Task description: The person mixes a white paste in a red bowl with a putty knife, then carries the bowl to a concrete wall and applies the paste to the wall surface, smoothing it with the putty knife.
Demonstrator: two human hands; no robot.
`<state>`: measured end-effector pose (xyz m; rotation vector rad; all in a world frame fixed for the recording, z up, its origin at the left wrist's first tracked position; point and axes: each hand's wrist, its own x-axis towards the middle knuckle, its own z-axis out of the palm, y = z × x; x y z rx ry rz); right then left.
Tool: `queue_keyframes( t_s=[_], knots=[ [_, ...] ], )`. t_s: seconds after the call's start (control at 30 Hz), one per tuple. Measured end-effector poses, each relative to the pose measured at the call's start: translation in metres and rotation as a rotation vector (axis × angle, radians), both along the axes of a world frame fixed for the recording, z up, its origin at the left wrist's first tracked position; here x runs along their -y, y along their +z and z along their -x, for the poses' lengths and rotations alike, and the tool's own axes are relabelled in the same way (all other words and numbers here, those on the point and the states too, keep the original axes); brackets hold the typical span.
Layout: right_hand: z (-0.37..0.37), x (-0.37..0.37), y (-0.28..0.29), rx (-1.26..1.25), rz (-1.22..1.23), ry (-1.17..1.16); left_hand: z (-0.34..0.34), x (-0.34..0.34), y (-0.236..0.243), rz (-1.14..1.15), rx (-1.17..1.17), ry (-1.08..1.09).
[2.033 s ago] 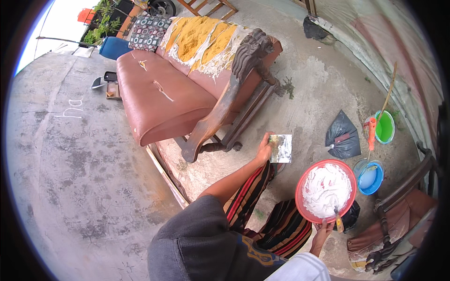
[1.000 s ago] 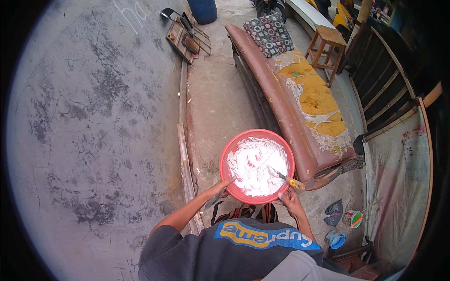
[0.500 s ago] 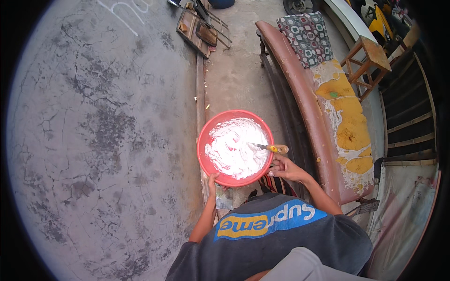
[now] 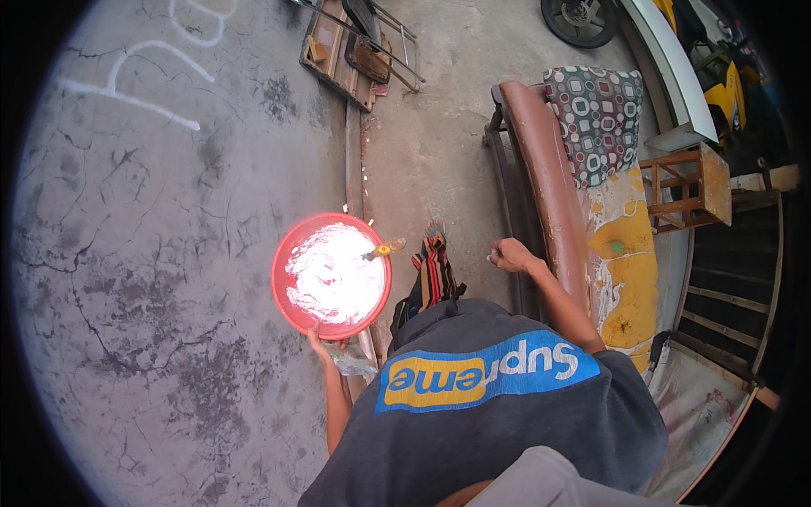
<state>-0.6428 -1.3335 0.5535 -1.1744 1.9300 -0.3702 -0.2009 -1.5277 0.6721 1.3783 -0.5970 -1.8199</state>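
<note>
A round red plastic basin [image 4: 282, 297] holds thick white paste [image 4: 331, 279]. My left hand [image 4: 320, 346] grips its near rim, with the fingers partly hidden under it. In the paste stands a putty knife [image 4: 390, 247], its wooden handle leaning over the right rim and its blade mostly buried. My right hand [image 4: 513, 255] is off the basin, held out over the floor beside the bench, with its fingers curled closed; nothing shows in them, though the fingertips look whitish.
A grey cracked wall [image 4: 169, 279] with white painted strokes fills the left. On the right is a worn brown bench [image 4: 541, 160] with torn yellow foam and a patterned cushion [image 4: 596, 122]. A wooden stool [image 4: 701, 186], a wheel [image 4: 580, 19] and broken wooden furniture [image 4: 342, 55] stand farther off.
The basin, held by my left hand, has moved left toward the wall. My right hand has let go of the basin's rim and is now apart from it, with its fingers curled.
</note>
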Motion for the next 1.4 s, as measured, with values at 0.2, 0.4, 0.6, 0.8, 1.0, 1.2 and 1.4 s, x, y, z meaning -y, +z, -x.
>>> queue_keyframes(
  t_s=[0.2,0.4,0.6,0.8,1.0,1.2,1.4],
  knots=[
    [0.128,0.004,0.041,0.254,0.084,-0.679,0.201,0.165,0.023,-0.062,0.022,-0.190],
    [0.263,0.056,0.056,0.178,0.212,-0.851,0.399,0.281,0.029,-0.123,-0.127,-0.354],
    [0.423,0.213,0.083,-0.155,0.208,-0.839,0.545,0.382,0.054,-0.152,-0.284,-0.413],
    [0.573,0.407,0.097,-0.187,0.556,-0.847,0.682,0.490,0.062,-0.097,-0.103,-0.377],
    [0.676,0.482,-0.006,-0.096,0.388,-0.834,0.842,0.600,0.063,-0.099,-0.009,-0.417],
    [0.728,0.340,-0.131,0.422,-0.272,-1.495,1.042,0.694,0.055,-0.083,0.023,-0.510],
    [0.856,0.369,-0.111,0.461,-0.343,-1.676,1.230,0.759,0.058,-0.130,-0.077,-0.535]
  ],
)
